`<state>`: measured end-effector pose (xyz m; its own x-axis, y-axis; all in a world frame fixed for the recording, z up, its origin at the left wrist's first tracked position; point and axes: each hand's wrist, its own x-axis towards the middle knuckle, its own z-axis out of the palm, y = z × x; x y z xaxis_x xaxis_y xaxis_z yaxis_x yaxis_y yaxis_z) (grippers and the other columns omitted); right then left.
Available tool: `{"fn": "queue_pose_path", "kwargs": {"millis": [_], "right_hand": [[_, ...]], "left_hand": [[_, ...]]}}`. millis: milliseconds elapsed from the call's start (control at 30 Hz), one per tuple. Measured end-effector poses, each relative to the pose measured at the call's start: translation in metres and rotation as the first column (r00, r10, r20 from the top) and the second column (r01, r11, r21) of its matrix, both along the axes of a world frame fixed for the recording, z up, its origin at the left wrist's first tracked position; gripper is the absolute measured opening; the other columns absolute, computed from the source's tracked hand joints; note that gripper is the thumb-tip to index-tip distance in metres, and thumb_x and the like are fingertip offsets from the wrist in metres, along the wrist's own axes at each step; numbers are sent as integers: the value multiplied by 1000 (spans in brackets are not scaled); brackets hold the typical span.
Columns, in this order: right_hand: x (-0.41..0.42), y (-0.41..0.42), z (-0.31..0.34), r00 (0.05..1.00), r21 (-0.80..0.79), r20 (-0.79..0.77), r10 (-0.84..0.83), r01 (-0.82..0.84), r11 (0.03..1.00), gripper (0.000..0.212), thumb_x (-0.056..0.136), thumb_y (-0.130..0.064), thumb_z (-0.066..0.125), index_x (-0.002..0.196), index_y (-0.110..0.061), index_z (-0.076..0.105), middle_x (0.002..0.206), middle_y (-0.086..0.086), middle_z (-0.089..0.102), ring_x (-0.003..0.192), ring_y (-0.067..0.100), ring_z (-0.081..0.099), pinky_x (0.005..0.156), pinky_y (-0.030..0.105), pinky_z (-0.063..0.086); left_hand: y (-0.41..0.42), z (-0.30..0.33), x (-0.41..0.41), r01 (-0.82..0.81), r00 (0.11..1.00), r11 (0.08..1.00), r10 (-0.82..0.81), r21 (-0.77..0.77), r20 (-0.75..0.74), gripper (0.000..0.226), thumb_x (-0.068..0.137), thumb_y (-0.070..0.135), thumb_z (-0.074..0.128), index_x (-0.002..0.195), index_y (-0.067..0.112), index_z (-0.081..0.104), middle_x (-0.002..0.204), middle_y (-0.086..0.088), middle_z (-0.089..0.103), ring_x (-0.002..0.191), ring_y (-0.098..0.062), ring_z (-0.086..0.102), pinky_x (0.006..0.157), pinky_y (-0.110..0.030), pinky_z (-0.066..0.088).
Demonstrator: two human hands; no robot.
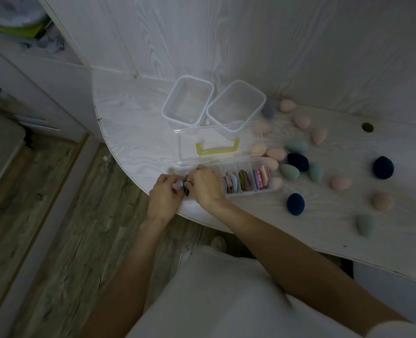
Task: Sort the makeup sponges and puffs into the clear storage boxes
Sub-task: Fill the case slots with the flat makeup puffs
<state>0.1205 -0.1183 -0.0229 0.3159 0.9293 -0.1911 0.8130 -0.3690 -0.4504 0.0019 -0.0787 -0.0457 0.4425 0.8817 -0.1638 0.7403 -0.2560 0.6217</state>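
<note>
A clear divided organizer box (246, 193) with an open lid and yellow handle (218, 148) lies near the table's front edge. Its right compartments hold flat puffs (244, 182) standing on edge. My left hand (164, 195) and my right hand (205, 185) meet over the box's left end, together pinching a few small flat puffs (184, 186), one pale and one dark. Two empty clear tubs (187, 103) (236, 106) stand behind the organizer. Egg-shaped sponges lie scattered to the right: pink (275, 153), green (290, 172), and dark blue puffs (297, 162) (295, 204) (383, 167).
The white wood-grain table (129, 132) has a curved left edge, with wooden floor (63, 215) below it. A wall rises right behind the tubs. A cable hole (367, 127) sits at the table's back right. More sponges (382, 201) (365, 224) lie near the right front.
</note>
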Motion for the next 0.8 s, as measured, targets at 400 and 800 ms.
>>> {"fn": "queue_pose_path", "kwargs": {"millis": [400, 800], "right_hand": [[29, -20, 2, 915, 195, -398, 66, 14, 981, 12, 84, -6, 62, 91, -6, 72, 88, 12, 67, 82, 22, 59, 71, 21, 41], [157, -59, 8, 747, -40, -559, -359, 409, 912, 66, 88, -21, 62, 144, -13, 28, 145, 11, 35, 129, 25, 41, 109, 41, 35]], "left_hand": [[6, 3, 8, -147, 989, 987, 145, 68, 36, 36, 86, 22, 58, 119, 12, 49, 123, -8, 49, 108, -26, 51, 79, -36, 46], [40, 26, 59, -307, 762, 826, 511, -472, 399, 47, 91, 18, 54, 136, 19, 42, 126, -1, 50, 112, -18, 50, 94, -33, 42]]}}
